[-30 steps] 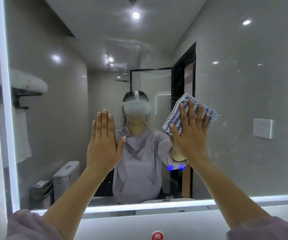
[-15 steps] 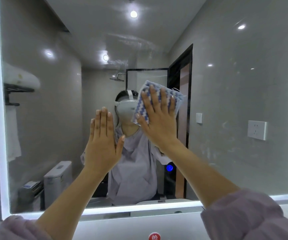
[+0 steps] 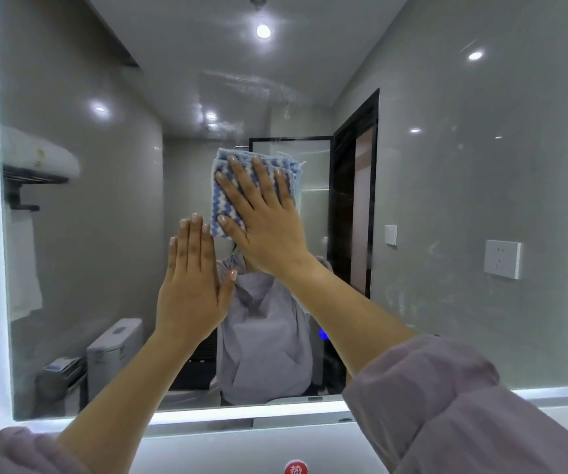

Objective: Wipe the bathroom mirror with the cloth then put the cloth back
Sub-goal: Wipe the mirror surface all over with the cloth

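Observation:
The large bathroom mirror (image 3: 446,206) with a lit frame fills the view. A folded blue-and-white wavy-striped cloth (image 3: 222,189) is pressed flat against the glass near the middle, under my right hand (image 3: 265,220), whose fingers are spread over it. My left hand (image 3: 193,285) rests flat on the glass just below and left of the cloth, fingers together, holding nothing. Its fingertips nearly touch the cloth's lower corner. Faint streaks show on the glass at the right.
The mirror's glowing edge (image 3: 241,413) runs along the bottom, with the white wall below it and a red round sticker (image 3: 295,468). Reflected in the glass are a towel shelf (image 3: 29,162), a toilet (image 3: 115,350), a wall socket (image 3: 503,258) and a dark doorway (image 3: 356,200).
My right hand has slid the cloth leftward and slightly up across the glass, from the right of centre to above my left hand. The left hand has stayed pressed in place.

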### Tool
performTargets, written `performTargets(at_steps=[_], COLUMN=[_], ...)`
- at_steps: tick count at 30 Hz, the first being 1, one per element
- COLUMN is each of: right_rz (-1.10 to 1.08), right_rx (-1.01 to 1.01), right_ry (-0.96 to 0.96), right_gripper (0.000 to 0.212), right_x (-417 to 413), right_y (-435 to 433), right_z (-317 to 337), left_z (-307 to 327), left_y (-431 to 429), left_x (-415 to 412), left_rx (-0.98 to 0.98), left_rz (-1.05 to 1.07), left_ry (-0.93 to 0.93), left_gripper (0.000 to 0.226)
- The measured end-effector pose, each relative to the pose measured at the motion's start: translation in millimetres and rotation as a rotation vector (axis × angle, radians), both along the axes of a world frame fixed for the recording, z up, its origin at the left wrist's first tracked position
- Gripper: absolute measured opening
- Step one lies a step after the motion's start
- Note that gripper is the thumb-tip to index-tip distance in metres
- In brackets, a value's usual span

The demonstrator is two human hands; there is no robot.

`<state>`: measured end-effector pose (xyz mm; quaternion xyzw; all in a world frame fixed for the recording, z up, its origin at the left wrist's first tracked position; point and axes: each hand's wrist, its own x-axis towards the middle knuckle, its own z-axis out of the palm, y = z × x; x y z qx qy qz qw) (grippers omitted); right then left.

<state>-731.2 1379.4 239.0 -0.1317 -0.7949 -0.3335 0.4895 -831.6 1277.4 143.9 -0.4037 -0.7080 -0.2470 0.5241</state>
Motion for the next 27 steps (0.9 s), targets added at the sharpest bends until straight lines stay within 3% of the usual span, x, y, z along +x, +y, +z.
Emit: performTargets(at_steps=[9,16,27], right_rz=[0.005,-0.05,-0.055], right_rx=[0.046,-0.017,-0.091], right_ry=[0.013,0.135,0.16], right_gripper=[0.062,0.059,0.066], right_x=[54.3,105.4,84.4], right_y=[55.2,117.5,95.9], right_z=[-32.2,-46.9,-54.3], left_z=[2.9,2.7,1.9], left_y=[-6.0,-1.7,-1.3], left_x=[8.0,5.2,3.6], left_rx=[-0.006,0.019,0.008], left_rz=[0.003,-0.016,-0.022], left_ry=[-0.006,0.009,-0.011], left_gripper=[0.077,0.076,0.075])
